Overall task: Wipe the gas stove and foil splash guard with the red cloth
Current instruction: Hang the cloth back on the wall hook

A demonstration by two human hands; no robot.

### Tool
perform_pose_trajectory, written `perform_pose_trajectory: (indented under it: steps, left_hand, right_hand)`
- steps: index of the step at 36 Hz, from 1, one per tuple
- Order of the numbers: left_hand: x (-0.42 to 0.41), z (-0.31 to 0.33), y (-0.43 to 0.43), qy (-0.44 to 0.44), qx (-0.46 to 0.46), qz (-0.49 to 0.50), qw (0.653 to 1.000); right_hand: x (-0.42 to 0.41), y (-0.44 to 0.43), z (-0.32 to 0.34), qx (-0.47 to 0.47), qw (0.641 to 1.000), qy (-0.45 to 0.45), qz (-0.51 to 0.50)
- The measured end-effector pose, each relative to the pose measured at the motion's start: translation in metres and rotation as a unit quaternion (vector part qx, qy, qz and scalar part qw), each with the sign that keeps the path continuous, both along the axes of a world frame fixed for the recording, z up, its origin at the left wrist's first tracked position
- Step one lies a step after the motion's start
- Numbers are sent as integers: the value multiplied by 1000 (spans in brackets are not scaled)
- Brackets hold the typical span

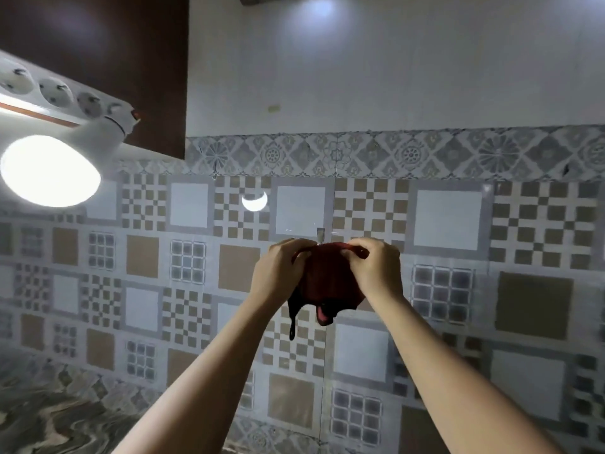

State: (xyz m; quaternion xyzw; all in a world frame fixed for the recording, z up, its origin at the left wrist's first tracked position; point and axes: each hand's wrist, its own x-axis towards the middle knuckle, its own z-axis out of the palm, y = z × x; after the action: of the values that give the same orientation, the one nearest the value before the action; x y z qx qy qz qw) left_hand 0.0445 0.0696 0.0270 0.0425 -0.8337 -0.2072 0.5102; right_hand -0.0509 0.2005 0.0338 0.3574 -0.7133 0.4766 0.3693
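Note:
The red cloth [325, 283] hangs against the patterned tiled wall at the centre of the head view, just below a small hook [320, 233]. My left hand [278, 271] grips its upper left edge and my right hand [373, 268] pinches its upper right edge, both raised in front of me. A dark loop and a loose corner of the cloth dangle below. Neither the gas stove nor the foil splash guard is in view.
A lit bulb [49, 170] glares at the left beneath a white power strip [55, 90] and a dark brown cabinet [98, 60]. A marbled surface [49, 414] shows at the lower left. Patterned tiles [458, 290] cover the wall.

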Motion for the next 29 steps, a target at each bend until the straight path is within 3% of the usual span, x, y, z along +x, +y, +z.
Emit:
perform_pose_trajectory:
  steps: [10, 23, 29]
  left_hand:
    - [-60, 21, -61, -32, 28, -19, 999]
    - [-114, 15, -95, 46, 96, -54, 993]
    - [-122, -4, -96, 64, 114, -42, 991]
  right_hand:
    - [-52, -57, 30, 43, 999, 11, -22]
    - [-87, -96, 18, 6, 996, 58, -66]
    - [-88, -97, 15, 61, 993, 62, -81]
